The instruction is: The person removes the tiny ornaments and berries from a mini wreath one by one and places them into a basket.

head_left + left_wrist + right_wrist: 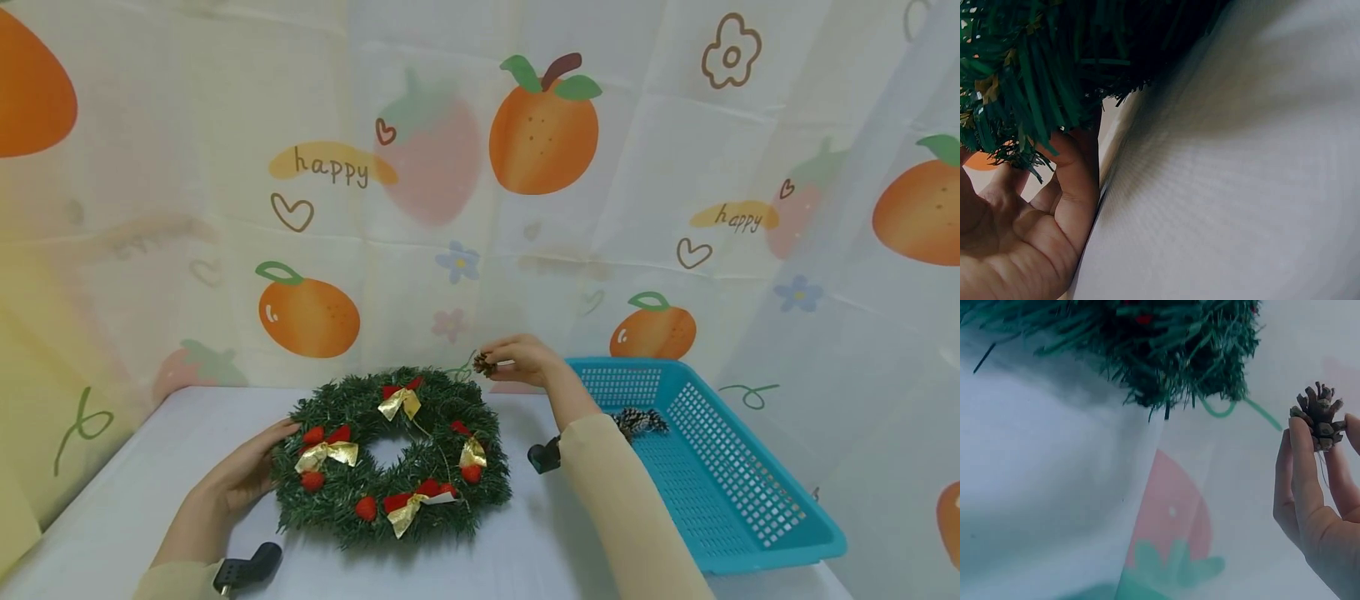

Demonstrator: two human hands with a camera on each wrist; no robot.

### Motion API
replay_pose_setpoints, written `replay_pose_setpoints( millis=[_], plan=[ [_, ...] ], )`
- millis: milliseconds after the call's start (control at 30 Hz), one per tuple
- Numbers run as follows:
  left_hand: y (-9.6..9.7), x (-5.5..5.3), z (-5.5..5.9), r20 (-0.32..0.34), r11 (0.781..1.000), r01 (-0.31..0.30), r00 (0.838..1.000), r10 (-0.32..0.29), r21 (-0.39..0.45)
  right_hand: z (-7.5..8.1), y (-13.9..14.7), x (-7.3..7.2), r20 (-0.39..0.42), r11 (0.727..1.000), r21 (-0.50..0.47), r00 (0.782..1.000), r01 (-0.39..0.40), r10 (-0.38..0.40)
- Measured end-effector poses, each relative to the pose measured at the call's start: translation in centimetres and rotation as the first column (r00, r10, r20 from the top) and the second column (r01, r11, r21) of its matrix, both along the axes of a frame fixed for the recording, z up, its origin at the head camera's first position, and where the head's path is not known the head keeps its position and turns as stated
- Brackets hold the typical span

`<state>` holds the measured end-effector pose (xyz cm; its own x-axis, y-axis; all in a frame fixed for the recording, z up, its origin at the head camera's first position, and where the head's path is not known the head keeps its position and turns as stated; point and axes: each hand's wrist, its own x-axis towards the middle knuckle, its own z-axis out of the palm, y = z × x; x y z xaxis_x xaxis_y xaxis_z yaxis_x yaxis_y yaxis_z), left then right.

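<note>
A green wreath (330, 417) lies on the white table, decorated with red and gold bows (401, 404) and red strawberries (366, 508). My left hand (251, 471) holds the wreath's left edge; in the left wrist view its fingers (1075, 187) reach into the green needles, which hide the tips. Just above the wreath's far right side, my right hand (525, 360) pinches a small brown pine cone (484, 364) between thumb and fingers. The right wrist view shows this pine cone (1321, 419) upright at the fingertips, with a thin wire or string hanging below it.
A blue plastic basket (750, 467) stands on the right of the table, partly behind my right forearm. Several pine cones (641, 422) with pale tips lie in it. A fruit-printed curtain (480, 275) hangs right behind the table's far edge.
</note>
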<state>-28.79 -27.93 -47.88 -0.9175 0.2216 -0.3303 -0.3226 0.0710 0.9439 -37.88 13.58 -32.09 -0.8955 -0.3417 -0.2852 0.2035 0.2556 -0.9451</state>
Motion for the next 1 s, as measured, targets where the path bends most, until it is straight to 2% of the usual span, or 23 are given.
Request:
replay_pose_setpoints(
  millis=[67,167,533,767,1000],
  plan=[
    [0.0,0.0,0.0,0.001,1.0,0.001,1.0,-0.001,-0.001,0.6,0.4,0.5,0.01,1.0,-0.002,1.0,0.008,-0.008],
    [0.0,0.0,0.1,0.0,1.0,0.003,1.0,-0.003,-0.003,0.5,1.0,0.3,0.014,1.0,-0.004,1.0,0.024,-0.024],
    [0.0,-0.1,-0.1,0.006,1.0,0.004,1.0,-0.004,0.015,-0.9,4.2,-1.1,-0.014,0.999,-0.026,0.999,0.035,-0.035],
    [0.0,0.0,0.0,0.021,0.998,-0.003,1.0,0.001,0.063,-0.6,6.1,-0.9,0.001,0.997,-0.043,0.998,0.063,-0.063],
    [0.1,0.1,0.1,0.02,0.998,-0.004,1.0,0.002,0.067,-0.6,8.3,-0.6,0.005,0.994,-0.065,0.996,0.086,-0.085]
  ],
)
